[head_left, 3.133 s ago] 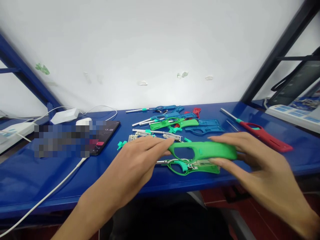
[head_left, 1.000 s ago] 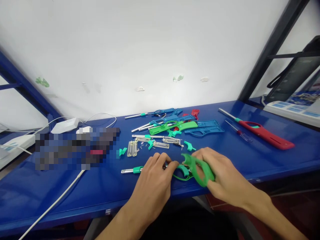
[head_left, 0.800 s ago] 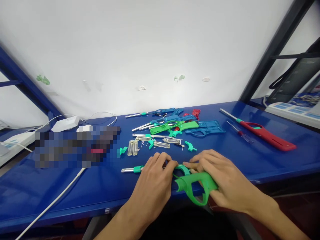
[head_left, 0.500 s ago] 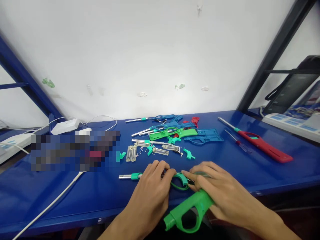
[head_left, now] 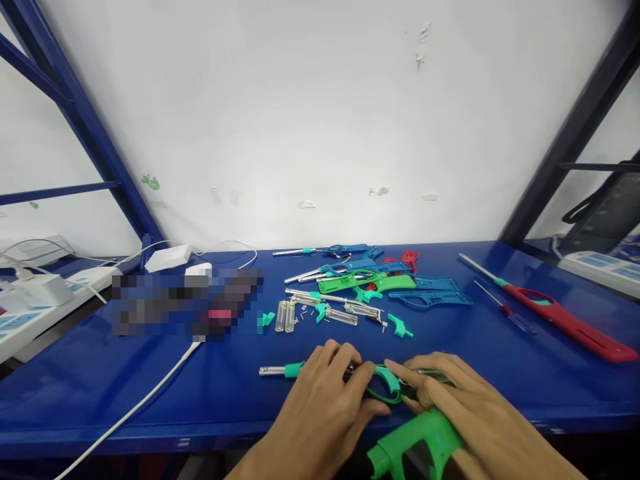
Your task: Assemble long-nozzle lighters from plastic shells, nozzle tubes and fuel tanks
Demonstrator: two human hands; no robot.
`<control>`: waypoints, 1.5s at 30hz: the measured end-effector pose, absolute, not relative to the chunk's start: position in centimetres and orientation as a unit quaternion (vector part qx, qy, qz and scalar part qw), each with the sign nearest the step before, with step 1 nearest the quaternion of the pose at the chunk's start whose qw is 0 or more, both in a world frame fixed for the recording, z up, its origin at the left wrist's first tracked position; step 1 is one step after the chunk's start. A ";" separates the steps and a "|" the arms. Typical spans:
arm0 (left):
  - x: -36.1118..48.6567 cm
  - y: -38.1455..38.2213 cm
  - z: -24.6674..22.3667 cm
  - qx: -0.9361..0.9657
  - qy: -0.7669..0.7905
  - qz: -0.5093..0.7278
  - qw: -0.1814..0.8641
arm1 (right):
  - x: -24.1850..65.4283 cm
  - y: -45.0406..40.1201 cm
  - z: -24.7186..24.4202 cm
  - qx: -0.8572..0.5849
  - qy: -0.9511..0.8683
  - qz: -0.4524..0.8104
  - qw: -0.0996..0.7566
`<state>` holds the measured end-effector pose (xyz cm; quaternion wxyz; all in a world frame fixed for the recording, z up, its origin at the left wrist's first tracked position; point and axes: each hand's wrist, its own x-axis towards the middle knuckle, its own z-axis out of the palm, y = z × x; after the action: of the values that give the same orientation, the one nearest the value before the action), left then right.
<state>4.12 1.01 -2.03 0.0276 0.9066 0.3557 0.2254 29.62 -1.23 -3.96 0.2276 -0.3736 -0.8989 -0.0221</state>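
Observation:
An opened green stick lighter (head_left: 294,370) lies along the front of the blue table, its metal tube pointing left. My left hand (head_left: 325,400) is closed around its front part, just behind the teal collar. The teal trigger (head_left: 388,380) shows between my hands. My right hand (head_left: 455,400) has its fingertips at the lighter's handle, covering much of the inside. Beneath that same hand is a loose green casing half (head_left: 420,440), held against the palm over the table's front edge. Its lower end runs out of view.
Behind my hands lie blue casing halves (head_left: 430,292), a green half (head_left: 367,283), clear fuel tanks (head_left: 285,316) and teal triggers (head_left: 399,325). A red lighter (head_left: 570,320) and a screwdriver (head_left: 505,310) rest at right. A white cable (head_left: 135,403) crosses the left side.
The camera view has shifted, so everything sits further right and lower. The loose green casing half has dropped partly out of view. Both hands stay on the lighter.

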 end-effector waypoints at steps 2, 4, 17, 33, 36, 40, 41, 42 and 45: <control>4.2 1.1 -2.1 0.908 0.354 0.222 0.024 | 29.7 -1.3 -3.9 -0.384 -0.895 -0.006 0.226; 4.2 1.2 -2.1 0.906 0.359 0.222 0.032 | 29.8 -1.3 -4.0 -0.394 -0.891 0.013 0.227; 4.1 1.3 -1.9 0.909 0.343 0.233 0.032 | 30.3 -1.5 -3.0 -0.439 -0.828 0.159 0.312; 3.9 0.9 -2.4 0.852 0.392 0.332 0.104 | 31.6 -0.4 0.7 -0.529 -0.795 0.176 0.239; 3.7 1.0 -2.3 0.828 0.386 0.390 0.113 | 31.2 -0.5 0.4 -0.516 -0.804 0.143 0.258; 3.1 1.4 -1.9 0.825 0.358 0.425 0.105 | 30.8 -0.2 0.1 -0.472 -0.831 0.027 0.292; 3.0 1.5 -1.9 0.824 0.359 0.423 0.111 | 30.7 -0.2 0.0 -0.462 -0.837 0.002 0.294; 2.8 1.7 -1.8 0.825 0.364 0.414 0.122 | 30.6 -0.1 -0.1 -0.455 -0.841 -0.017 0.292; 2.5 1.8 -1.7 0.830 0.390 0.367 0.159 | 30.3 0.2 -0.7 -0.441 -0.852 -0.050 0.278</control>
<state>2.46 1.83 -1.68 0.1585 0.8296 0.3896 0.3673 30.31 0.15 -0.73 0.2776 -0.4413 -0.8519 -0.0504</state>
